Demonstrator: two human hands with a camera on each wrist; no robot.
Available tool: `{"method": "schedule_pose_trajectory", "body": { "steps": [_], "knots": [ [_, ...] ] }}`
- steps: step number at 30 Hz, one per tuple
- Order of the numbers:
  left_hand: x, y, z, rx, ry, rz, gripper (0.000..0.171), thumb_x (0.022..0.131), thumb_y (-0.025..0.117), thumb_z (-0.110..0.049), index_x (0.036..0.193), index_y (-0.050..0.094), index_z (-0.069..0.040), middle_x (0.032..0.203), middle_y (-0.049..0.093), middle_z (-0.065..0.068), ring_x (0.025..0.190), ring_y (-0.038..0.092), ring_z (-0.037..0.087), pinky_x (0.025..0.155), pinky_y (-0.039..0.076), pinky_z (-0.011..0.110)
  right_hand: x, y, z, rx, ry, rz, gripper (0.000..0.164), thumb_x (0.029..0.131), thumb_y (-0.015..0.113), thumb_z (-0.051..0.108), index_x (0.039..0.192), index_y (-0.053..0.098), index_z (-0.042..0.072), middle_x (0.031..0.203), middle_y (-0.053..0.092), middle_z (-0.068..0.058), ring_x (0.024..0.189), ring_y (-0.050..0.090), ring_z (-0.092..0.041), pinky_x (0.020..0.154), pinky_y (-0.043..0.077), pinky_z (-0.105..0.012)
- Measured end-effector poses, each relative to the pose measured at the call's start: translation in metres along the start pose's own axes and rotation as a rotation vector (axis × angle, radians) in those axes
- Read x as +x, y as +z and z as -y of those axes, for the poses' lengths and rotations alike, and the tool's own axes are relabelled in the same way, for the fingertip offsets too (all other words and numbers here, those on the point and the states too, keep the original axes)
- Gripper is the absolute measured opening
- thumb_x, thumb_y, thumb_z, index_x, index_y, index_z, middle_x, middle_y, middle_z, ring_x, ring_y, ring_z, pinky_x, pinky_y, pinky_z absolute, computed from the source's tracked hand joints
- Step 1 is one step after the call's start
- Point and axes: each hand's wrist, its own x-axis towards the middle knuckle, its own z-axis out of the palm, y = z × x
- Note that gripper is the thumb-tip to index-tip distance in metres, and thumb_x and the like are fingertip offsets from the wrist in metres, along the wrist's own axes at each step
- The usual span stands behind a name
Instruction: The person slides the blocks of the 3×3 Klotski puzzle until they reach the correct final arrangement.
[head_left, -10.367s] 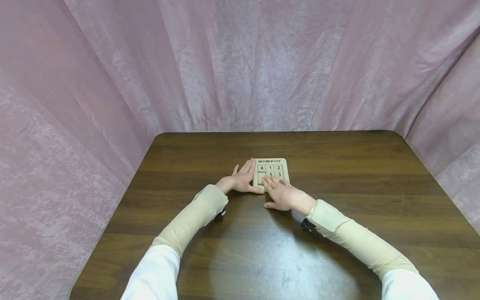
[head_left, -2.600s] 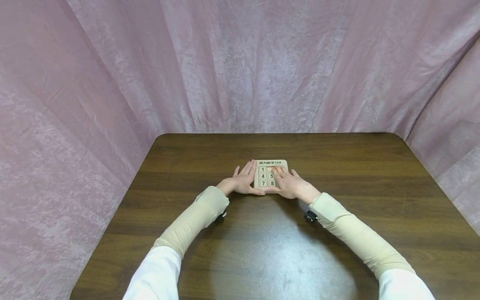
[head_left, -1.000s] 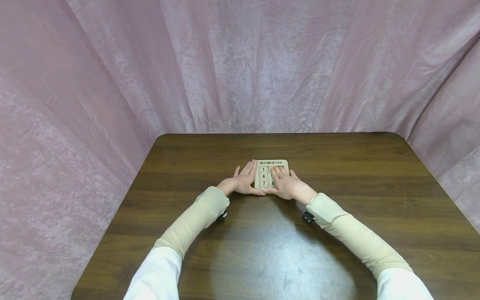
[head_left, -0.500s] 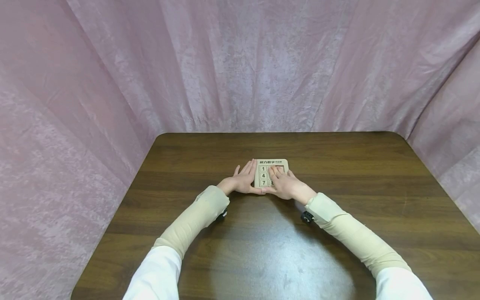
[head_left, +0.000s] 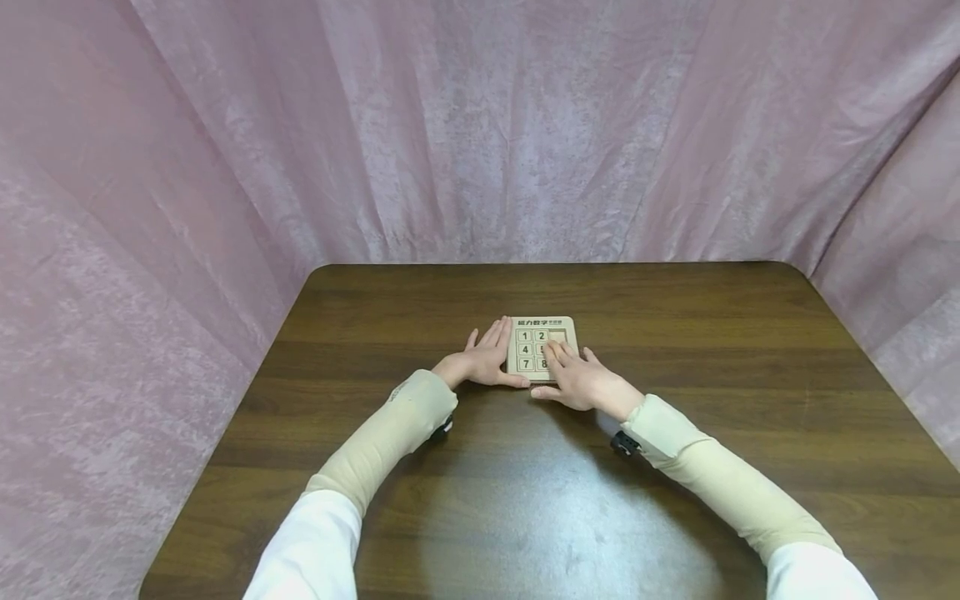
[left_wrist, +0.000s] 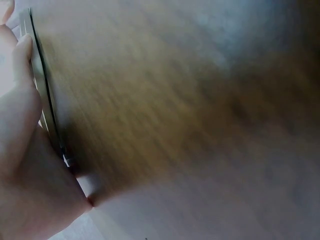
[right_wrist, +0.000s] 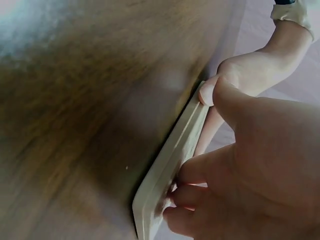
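Observation:
A pale wooden number sliding puzzle lies flat on the table in the head view. Its tiles 1, 2, 4 and 7 show fully; 5 and 8 are partly covered. The top right slot is bare. My left hand lies along the puzzle's left edge with straight fingers, its thumb at the near edge. Reaching in from the right, my right hand rests its fingertips on the tiles at the middle right and hides those below. In the right wrist view, the puzzle's side shows beneath those fingers.
The brown wooden table has rounded far corners. Pink curtains hang behind it and at both sides. Each wrist wears a dark strapped device over a beige sleeve.
Ten seconds ago the top row read 4, 1, 2; now it starts 1, 2. In the last second, the right fingertips shifted rightward and nearer, uncovering tile 2. The left hand stayed put.

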Motion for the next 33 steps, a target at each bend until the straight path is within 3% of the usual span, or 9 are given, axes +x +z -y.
{"method": "schedule_pose_trajectory", "body": {
  "steps": [11,33],
  "knots": [
    [0.0,0.003,0.003,-0.006,-0.006,-0.003,0.121,0.084,0.055,-0.07,0.152,-0.018,-0.003,0.162,-0.015,0.014,0.151,-0.01,0.025,0.119,0.0,0.055,-0.014,0.0,-0.003,0.007,0.039,0.009,0.087,0.097,0.046,0.053,0.151,0.017,-0.009,0.159,0.015,-0.026,0.147,0.017,-0.041,0.114,0.018,-0.063],
    [0.002,0.001,0.0,-0.007,-0.009,0.012,0.121,0.084,0.056,-0.069,0.152,-0.019,-0.003,0.162,-0.017,0.013,0.151,-0.011,0.024,0.12,-0.001,0.054,0.001,-0.002,-0.017,-0.004,0.042,0.012,0.087,0.098,0.042,0.055,0.151,0.014,-0.008,0.159,0.012,-0.027,0.147,0.015,-0.041,0.114,0.019,-0.063]
  ]
}}
